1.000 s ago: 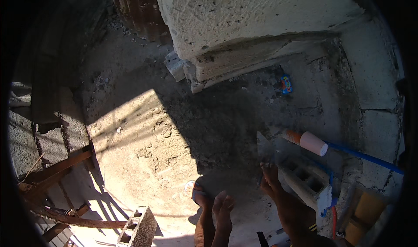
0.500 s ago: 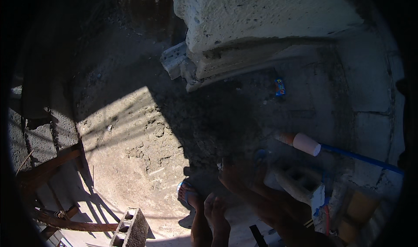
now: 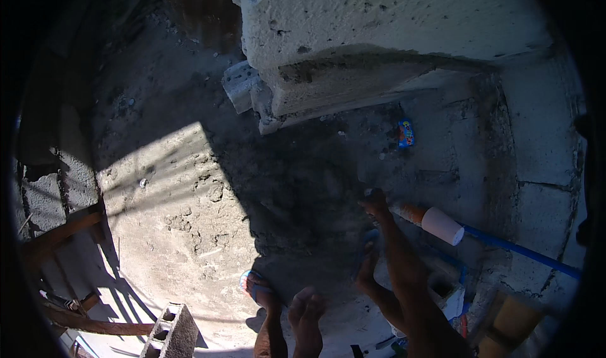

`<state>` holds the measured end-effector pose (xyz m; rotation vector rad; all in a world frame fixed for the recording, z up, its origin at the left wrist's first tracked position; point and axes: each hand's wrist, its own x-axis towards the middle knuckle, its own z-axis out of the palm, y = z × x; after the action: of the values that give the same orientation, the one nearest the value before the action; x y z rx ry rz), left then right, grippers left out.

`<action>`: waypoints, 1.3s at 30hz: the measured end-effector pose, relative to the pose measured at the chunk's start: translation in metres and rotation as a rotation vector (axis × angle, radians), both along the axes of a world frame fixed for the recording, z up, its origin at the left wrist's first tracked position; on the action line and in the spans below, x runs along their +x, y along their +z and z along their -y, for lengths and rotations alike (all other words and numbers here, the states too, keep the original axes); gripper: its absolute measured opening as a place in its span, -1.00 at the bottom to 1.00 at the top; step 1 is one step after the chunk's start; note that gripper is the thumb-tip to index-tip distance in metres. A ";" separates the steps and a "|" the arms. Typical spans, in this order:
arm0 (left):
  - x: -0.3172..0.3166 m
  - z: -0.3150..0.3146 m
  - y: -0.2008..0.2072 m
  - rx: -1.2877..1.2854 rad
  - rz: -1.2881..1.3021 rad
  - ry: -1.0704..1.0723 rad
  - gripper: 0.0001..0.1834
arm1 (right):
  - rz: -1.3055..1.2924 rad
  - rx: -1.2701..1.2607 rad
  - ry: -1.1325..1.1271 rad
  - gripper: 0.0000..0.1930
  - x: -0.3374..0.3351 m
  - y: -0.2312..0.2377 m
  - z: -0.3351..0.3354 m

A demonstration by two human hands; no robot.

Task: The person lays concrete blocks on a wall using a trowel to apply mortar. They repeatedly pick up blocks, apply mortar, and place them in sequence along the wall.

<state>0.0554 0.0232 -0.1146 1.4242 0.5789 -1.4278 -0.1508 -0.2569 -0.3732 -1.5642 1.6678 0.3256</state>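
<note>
My right hand [image 3: 375, 203] reaches forward over the shaded floor, its fingers closed. A small greyish piece shows at its fingertips, but shadow hides what the hand grips. In front and to the left of it spreads a dark, damp-looking patch of mortar [image 3: 297, 187]. My left hand [image 3: 307, 304] hangs low between my feet, fingers curled in, with nothing visible in it. My left foot [image 3: 257, 287] wears a blue-edged flip-flop at the border of the sunlight. My right foot [image 3: 368, 260], also in a blue flip-flop, stands beside the right forearm.
A rough concrete block mass [image 3: 379, 30] juts in from the top. A capped orange-and-white pipe end [image 3: 442, 225] with a blue pipe [image 3: 511, 247] lies at right. Hollow blocks [image 3: 170, 333] stand lower left, near wooden pieces [image 3: 63, 232]. A blue wrapper [image 3: 405, 133] lies beyond.
My right hand has swung forward and to the right, from near my feet to beside the pipe end. The left hand stays low. The view has shifted slightly.
</note>
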 end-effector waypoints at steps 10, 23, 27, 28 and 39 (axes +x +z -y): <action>-0.009 0.014 -0.008 0.127 0.053 0.035 -0.75 | -0.100 -0.376 0.424 -0.41 0.048 0.097 -0.187; 0.003 0.007 -0.014 -0.026 -0.076 0.045 -0.67 | -0.224 -0.593 0.591 -0.44 0.064 -0.005 -0.080; 0.015 0.012 0.002 -0.003 -0.200 0.153 -0.61 | -0.081 0.010 -0.237 -0.48 0.014 0.090 -0.121; 0.017 0.011 0.003 0.024 -0.192 0.170 -0.69 | 0.020 0.105 -0.351 -0.48 0.023 0.095 -0.119; 0.006 -0.005 -0.006 0.222 0.046 0.159 -0.65 | 0.187 -0.332 0.111 -0.60 0.052 0.098 -0.271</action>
<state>0.0618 0.0284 -0.1211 1.5430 0.8224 -1.2315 -0.0985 0.0137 -0.2757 -1.8725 1.5485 -0.0455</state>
